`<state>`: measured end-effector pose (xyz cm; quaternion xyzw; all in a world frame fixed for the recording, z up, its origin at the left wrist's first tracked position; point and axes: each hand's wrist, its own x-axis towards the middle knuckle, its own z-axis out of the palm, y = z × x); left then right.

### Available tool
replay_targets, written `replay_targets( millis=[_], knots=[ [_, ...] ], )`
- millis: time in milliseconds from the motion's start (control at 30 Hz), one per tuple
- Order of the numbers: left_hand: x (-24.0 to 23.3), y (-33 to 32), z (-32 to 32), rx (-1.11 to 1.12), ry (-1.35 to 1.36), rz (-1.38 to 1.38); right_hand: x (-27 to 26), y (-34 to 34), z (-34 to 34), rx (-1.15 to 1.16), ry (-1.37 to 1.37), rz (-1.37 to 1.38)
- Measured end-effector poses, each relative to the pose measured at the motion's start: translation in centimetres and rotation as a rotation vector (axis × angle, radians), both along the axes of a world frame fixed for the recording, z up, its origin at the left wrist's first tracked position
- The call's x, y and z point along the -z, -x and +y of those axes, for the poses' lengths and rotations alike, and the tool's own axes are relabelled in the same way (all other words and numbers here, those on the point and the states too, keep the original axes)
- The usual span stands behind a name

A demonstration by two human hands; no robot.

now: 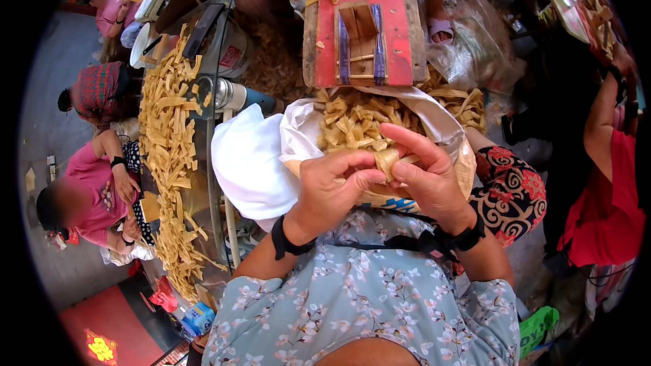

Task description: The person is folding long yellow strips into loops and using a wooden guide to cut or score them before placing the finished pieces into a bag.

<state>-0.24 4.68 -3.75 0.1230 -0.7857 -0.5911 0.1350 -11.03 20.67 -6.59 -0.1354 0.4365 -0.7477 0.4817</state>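
Note:
Between both hands, over an open white sack [300, 129], is a small folded yellowish strip piece [387, 161]. My left hand [338, 188] pinches its left side between thumb and fingertips. My right hand [430, 178] grips its right side with thumb and fingers, the index finger raised. Many similar yellow-tan folded pieces [351, 119] fill the sack just beyond the hands. Behind the sack stands a red-topped wooden bench [399, 35] bearing a small wooden frame [362, 51] with purple bands and thin sticks. What the strips are made of cannot be told.
A glass-topped table [213, 203] on the left holds a long heap of yellow strips [173, 112] and a dark phone-like object [203, 30]. White cloth [254, 162] lies beside the sack. A person in pink [96, 193] sits left; one in red [605, 203] is at right.

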Motion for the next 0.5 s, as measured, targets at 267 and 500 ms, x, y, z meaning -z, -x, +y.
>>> replay_targets(
  millis=[267,500],
  knots=[
    [0.7,0.2,0.1,-0.053,-0.361,-0.138,0.5,-0.7,-1.6,0.073,-0.051,0.096],
    [1.7,-0.1,-0.4,0.121,0.51,0.297,1.1,-0.4,-1.6,0.08,0.047,-0.122]
  ],
)
